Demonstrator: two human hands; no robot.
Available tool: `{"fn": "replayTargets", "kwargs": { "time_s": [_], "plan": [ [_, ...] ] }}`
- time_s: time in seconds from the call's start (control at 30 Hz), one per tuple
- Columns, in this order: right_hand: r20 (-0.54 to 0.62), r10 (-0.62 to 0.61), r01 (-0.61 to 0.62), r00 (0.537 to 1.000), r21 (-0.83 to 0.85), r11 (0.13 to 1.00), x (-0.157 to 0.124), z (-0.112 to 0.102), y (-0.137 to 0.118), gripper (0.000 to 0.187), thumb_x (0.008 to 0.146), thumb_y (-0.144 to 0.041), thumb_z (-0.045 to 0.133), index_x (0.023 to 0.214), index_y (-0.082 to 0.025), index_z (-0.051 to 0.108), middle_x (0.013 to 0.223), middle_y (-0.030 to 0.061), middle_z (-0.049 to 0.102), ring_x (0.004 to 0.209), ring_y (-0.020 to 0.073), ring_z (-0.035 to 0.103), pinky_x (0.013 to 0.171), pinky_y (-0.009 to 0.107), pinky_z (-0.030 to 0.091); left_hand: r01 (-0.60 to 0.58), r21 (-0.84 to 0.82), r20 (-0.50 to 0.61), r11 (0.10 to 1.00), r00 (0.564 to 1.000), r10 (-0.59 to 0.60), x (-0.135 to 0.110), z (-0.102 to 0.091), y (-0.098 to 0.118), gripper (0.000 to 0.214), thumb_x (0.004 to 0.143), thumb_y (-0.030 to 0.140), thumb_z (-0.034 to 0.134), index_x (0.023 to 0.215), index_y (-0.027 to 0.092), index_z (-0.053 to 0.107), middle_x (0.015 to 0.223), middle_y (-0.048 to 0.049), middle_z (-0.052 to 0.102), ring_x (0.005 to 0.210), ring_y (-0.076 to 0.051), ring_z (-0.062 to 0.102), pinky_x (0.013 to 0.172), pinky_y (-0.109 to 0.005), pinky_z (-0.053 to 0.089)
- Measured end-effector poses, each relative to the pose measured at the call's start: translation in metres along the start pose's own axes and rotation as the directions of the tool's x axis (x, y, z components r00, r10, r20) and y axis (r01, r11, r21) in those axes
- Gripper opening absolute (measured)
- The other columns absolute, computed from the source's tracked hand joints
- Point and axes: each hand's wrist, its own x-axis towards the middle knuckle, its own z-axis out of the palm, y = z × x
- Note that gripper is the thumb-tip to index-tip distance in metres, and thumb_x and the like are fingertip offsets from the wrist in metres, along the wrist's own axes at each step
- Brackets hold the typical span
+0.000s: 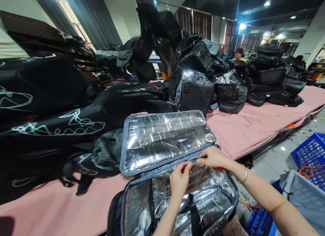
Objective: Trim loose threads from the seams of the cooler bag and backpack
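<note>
Head view: an open insulated bag (152, 205) with silver foil lining stands at the near edge of the pink table cover (254, 127), its lid (165, 138) thrown back flat toward the far side. The left hand (180, 178) has thumb and forefinger pinched shut on the lining at the bag's far rim, just beside the lid hinge. The right hand (214, 157), with a bracelet (245, 177) on its wrist, is close beside it on the right with its fingertips closed on a thin dark strand at the same rim — what this strand is cannot be told. Piles of black bags (269, 73) cover the far table, and a blue crate (309, 155) stands at the right.
</note>
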Motion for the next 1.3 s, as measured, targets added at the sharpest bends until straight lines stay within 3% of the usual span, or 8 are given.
{"fn": "replayTargets", "kwargs": {
  "time_s": [0.27, 0.4, 0.47, 0.57, 0.67, 0.8, 1.0, 1.3],
  "plan": [
    [0.015, -0.024, 0.024, 1.0, -0.004, 1.0, 0.015, -0.002, -0.003, 0.016, 0.074, -0.033, 0.06, 0.068, -0.024, 0.072, 0.063, -0.0006, 0.066, 0.062, 0.0147, 0.055, 0.053, 0.024, 0.028, 0.035, -0.075, 0.04, 0.997, 0.999, -0.033, -0.001, -0.002, 0.003, 0.028, 0.067, 0.047, 0.06, 0.072, 0.02, 0.064, 0.055, 0.0016, 0.06, 0.054, -0.016, 0.054, 0.058, -0.026, 0.042],
    [0.025, -0.058, 0.057, 0.998, 0.055, 0.997, 0.003, -0.004, 0.001, 0.018, 0.076, -0.032, 0.059, 0.068, -0.021, 0.07, 0.061, -0.0015, 0.064, 0.06, 0.0125, 0.053, 0.054, 0.022, 0.03, 0.09, -0.213, 0.175, 0.973, 0.983, -0.053, -0.006, -0.006, 0.011, 0.033, 0.067, 0.05, 0.061, 0.061, 0.017, 0.064, 0.056, -0.0004, 0.061, 0.053, -0.015, 0.055, 0.058, -0.026, 0.044],
    [-0.025, -0.079, 0.082, 0.997, 0.122, 0.989, -0.007, -0.002, 0.003, 0.022, 0.078, -0.034, 0.056, 0.069, -0.019, 0.068, 0.062, -0.0012, 0.063, 0.06, 0.0121, 0.053, 0.055, 0.022, 0.031, 0.146, -0.295, 0.211, 0.944, 0.974, -0.085, -0.006, -0.007, 0.015, 0.042, 0.07, 0.055, 0.055, 0.064, 0.014, 0.065, 0.061, -0.0037, 0.064, 0.055, -0.015, 0.057, 0.057, -0.026, 0.045],
    [-0.19, -0.007, 0.041, 0.982, 0.175, 0.984, -0.017, 0.008, 0.002, 0.025, 0.081, -0.039, 0.053, 0.091, -0.018, 0.062, 0.069, -0.0004, 0.063, 0.062, 0.0135, 0.054, 0.058, 0.023, 0.033, 0.233, -0.398, 0.179, 0.887, 0.968, -0.174, -0.002, -0.008, 0.02, 0.051, 0.071, 0.059, 0.053, 0.08, 0.01, 0.067, 0.067, -0.0071, 0.067, 0.053, -0.013, 0.057, 0.052, -0.025, 0.045],
    [-0.277, 0.059, -0.024, 0.959, 0.127, 0.992, -0.021, 0.022, 0.0, 0.028, 0.082, -0.037, 0.052, 0.103, -0.02, 0.053, 0.07, -0.0003, 0.062, 0.064, 0.0159, 0.058, 0.059, 0.023, 0.033, 0.281, -0.468, 0.144, 0.838, 0.96, -0.241, 0.004, -0.005, 0.022, 0.052, 0.064, 0.057, 0.061, 0.079, 0.007, 0.067, 0.064, -0.0076, 0.066, 0.048, -0.011, 0.053, 0.047, -0.022, 0.042],
    [-0.289, 0.033, -0.015, 0.957, 0.066, 0.998, -0.021, 0.036, -0.004, 0.022, 0.083, -0.036, 0.051, 0.099, -0.021, 0.053, 0.073, 0.0004, 0.064, 0.067, 0.0175, 0.061, 0.059, 0.024, 0.034, 0.284, -0.519, 0.128, 0.807, 0.959, -0.255, 0.005, -0.003, 0.021, 0.047, 0.059, 0.053, 0.068, 0.07, 0.007, 0.068, 0.056, -0.0042, 0.063, 0.048, -0.009, 0.05, 0.048, -0.02, 0.039],
    [-0.296, -0.001, 0.017, 0.955, 0.051, 0.999, -0.021, 0.041, -0.005, 0.02, 0.082, -0.034, 0.052, 0.098, -0.022, 0.053, 0.083, 0.0015, 0.066, 0.072, 0.0176, 0.063, 0.062, 0.024, 0.039, 0.292, -0.562, 0.138, 0.774, 0.956, -0.26, 0.002, -0.004, 0.02, 0.044, 0.056, 0.051, 0.071, 0.064, 0.009, 0.068, 0.052, -0.0025, 0.061, 0.047, -0.008, 0.049, 0.047, -0.02, 0.038],
    [-0.318, 0.048, 0.054, 0.947, 0.305, 0.951, -0.022, 0.052, 0.005, 0.019, 0.081, -0.034, 0.052, 0.096, -0.023, 0.054, 0.089, 0.0006, 0.065, 0.076, 0.0149, 0.062, 0.065, 0.022, 0.048, 0.309, -0.596, 0.142, 0.741, 0.949, -0.281, 0.001, -0.004, 0.018, 0.041, 0.053, 0.048, 0.074, 0.068, 0.01, 0.069, 0.06, -0.0039, 0.065, 0.049, -0.008, 0.049, 0.05, -0.02, 0.038]
  ]
}}
